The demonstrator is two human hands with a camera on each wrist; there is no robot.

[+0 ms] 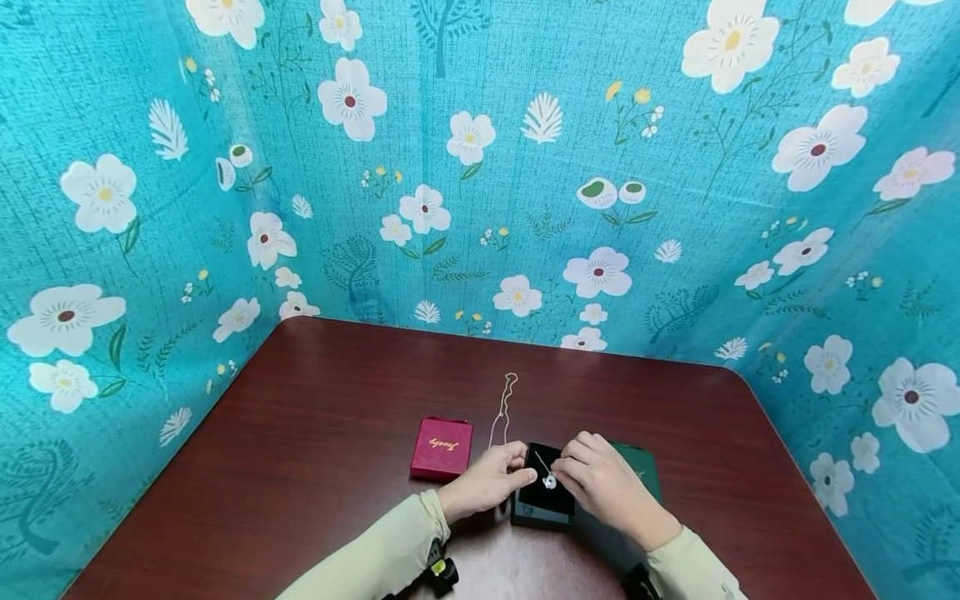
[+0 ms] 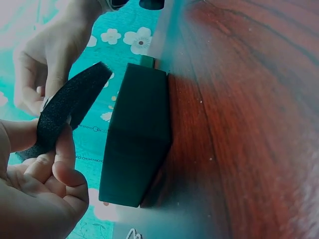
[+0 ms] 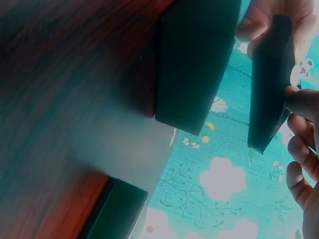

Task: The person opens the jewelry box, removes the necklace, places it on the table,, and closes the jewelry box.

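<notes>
My left hand [image 1: 491, 479] pinches a black foam jewelry insert [image 2: 75, 99] by its left edge, tilted above a dark green box [image 2: 134, 134]. On the insert's upper face lies a necklace with a silvery pendant [image 1: 550, 481], and thin chain strands hang under the insert in the left wrist view. My right hand [image 1: 600, 479] has its thumb and fingertips together at the pendant, pinching the necklace against the foam; the exact grip is partly hidden by the fingers. In the right wrist view the insert's near end sticks out free below the fingers.
A red jewelry box [image 1: 441, 450] with gold lettering sits left of my left hand. Behind the hands a thin chain [image 1: 502, 412] lies stretched along the brown table [image 1: 337, 400]. A green box lid [image 1: 639, 467] lies beside my right hand, partly covered by it. Flowered blue cloth [image 1: 465, 233] surrounds the table.
</notes>
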